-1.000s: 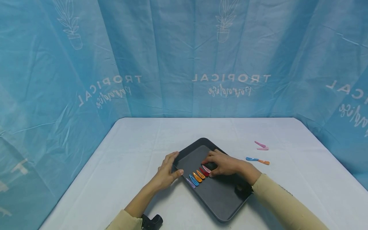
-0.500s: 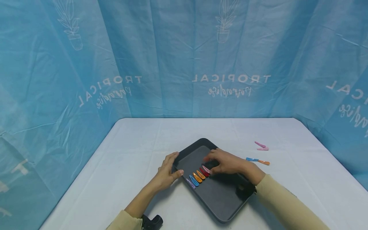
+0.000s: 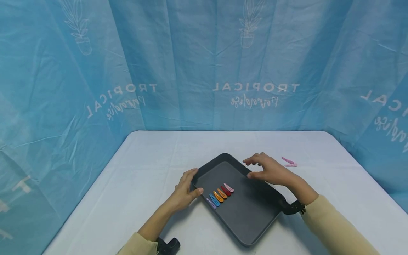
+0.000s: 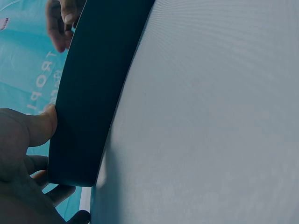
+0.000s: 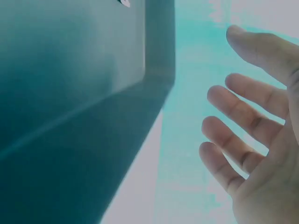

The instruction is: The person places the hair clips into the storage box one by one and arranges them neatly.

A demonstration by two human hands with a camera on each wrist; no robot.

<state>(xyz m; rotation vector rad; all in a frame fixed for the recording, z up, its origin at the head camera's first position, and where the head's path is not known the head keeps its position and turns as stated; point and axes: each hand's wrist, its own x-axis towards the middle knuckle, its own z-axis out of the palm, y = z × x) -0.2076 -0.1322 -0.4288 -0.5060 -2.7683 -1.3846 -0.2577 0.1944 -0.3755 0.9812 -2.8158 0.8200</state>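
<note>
A dark grey tray (image 3: 245,216) lies turned at an angle on the white table. In it a slanting row of snap hair clips runs from a purple clip (image 3: 211,203) past a blue clip (image 3: 215,200), orange ones and a red clip (image 3: 225,191) to a pink clip (image 3: 228,187). My left hand (image 3: 181,194) rests at the tray's left corner, thumb touching the rim, fingers along the outside. Above the tray's back right rim hovers my right hand (image 3: 271,171), fingers spread and holding nothing; the right wrist view shows its bare palm (image 5: 275,186).
Two pink clips (image 3: 289,162) lie on the table (image 3: 153,156) beyond the right hand. A black wrist camera (image 3: 291,207) hangs over the tray's right side, another (image 3: 169,246) at the left wrist. Blue printed curtain (image 3: 191,71) surrounds the table.
My right hand has let go of the pink clip in the row and moved up and right, out over the rim. Its arm now hides the blue and orange clips. My left hand stays put.
</note>
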